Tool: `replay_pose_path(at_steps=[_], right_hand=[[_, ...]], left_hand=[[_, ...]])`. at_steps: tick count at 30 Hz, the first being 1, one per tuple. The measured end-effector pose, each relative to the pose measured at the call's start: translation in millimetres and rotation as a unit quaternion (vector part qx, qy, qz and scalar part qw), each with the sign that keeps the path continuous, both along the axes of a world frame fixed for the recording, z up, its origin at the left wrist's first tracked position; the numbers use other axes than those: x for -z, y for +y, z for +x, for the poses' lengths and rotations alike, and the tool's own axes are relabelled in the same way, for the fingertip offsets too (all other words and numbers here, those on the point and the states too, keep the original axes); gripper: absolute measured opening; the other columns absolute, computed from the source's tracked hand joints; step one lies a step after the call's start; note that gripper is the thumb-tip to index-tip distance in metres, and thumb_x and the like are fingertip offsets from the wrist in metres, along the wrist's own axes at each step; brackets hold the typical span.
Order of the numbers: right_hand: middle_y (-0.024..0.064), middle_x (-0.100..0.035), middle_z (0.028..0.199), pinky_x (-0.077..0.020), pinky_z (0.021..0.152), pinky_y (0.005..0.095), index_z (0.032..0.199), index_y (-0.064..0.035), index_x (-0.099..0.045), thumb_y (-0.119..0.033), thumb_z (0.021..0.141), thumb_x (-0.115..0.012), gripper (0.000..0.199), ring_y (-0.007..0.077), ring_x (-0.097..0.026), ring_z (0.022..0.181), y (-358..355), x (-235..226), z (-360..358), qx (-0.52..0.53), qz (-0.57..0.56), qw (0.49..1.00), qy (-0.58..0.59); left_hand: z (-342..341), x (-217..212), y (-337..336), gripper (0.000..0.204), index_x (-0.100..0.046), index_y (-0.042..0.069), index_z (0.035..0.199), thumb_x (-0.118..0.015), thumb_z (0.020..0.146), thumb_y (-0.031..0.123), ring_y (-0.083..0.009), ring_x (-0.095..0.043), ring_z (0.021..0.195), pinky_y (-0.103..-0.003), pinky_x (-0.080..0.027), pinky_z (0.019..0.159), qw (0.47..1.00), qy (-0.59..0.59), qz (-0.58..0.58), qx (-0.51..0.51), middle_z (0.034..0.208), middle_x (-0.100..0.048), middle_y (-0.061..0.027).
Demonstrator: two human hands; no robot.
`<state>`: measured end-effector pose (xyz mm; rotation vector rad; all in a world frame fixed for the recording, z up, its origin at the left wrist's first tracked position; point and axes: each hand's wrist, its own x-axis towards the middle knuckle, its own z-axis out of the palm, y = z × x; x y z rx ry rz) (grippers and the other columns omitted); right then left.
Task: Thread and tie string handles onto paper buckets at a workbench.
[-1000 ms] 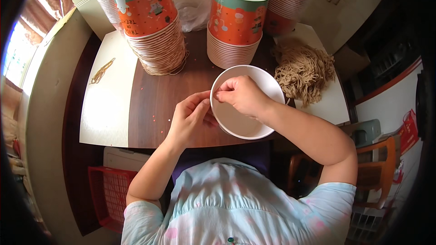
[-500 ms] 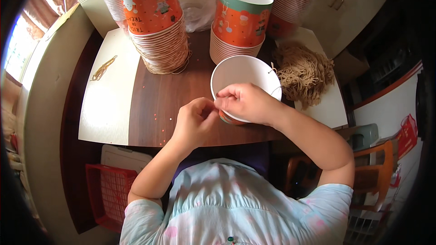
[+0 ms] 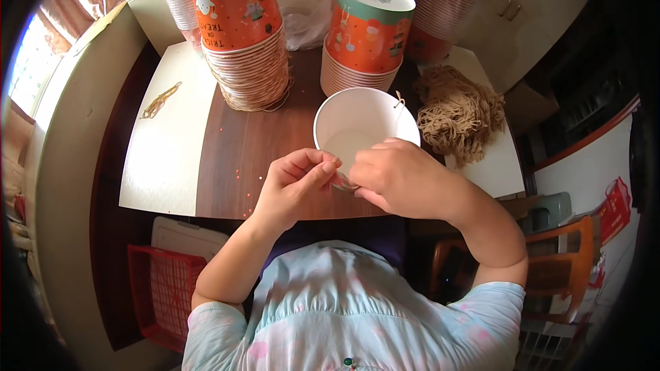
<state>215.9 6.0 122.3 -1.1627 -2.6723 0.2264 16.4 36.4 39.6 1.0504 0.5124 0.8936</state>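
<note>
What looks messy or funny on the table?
The tan twine bundle lies in a loose tangle at the table's right edge, beside the white paper bucket. A few stray strands lie alone on the white sheet at left.

A single view is given, taken from a wide fisheye camera worn on the person's head and directed steeply downward. The worktop (image 3: pixel 234 158) is seen from above at close range, with the person's own chest and forearms entering from the lower edge. The left hand (image 3: pixel 297 180) and right hand (image 3: pixel 399 177) are framed near the centre. Straight edges are bent toward the rim, and the corners are darkened. No second view is supplied.
</note>
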Motion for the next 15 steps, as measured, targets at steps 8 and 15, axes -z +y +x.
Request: replay_pose_path(at_steps=[8, 15], right_hand=[[0.0095, -0.057, 0.074, -0.0468, 0.062, 0.0364, 0.078, -0.0029, -0.062, -0.013, 0.075, -0.07, 0.013, 0.0273, -0.057, 0.068, 26, -12, -5, -0.052, -0.093, 0.981, 0.162], [0.0081, -0.06, 0.088, -0.0439, 0.074, 0.0368, 0.084, -0.0064, -0.061, -0.009, 0.071, -0.074, 0.019, 0.0268, -0.057, 0.081, 10, 5, -4, 0.121, 0.191, 0.951, 0.209]], left_hand=[[-2, -11, -12, 0.013, -0.063, -0.005, 0.1, -0.059, 0.09, 0.003, -0.0034, -0.055, 0.076, -0.02, -0.046, 0.066, 0.97, 0.141, 0.197, 0.0, 0.083, -0.063, -0.0017], [-7, -4, -12, 0.013, -0.061, -0.004, 0.097, -0.058, 0.093, 0.009, -0.0055, -0.055, 0.079, -0.02, -0.045, 0.07, 0.988, 0.096, 0.117, 0.037, 0.088, -0.063, -0.0021]])
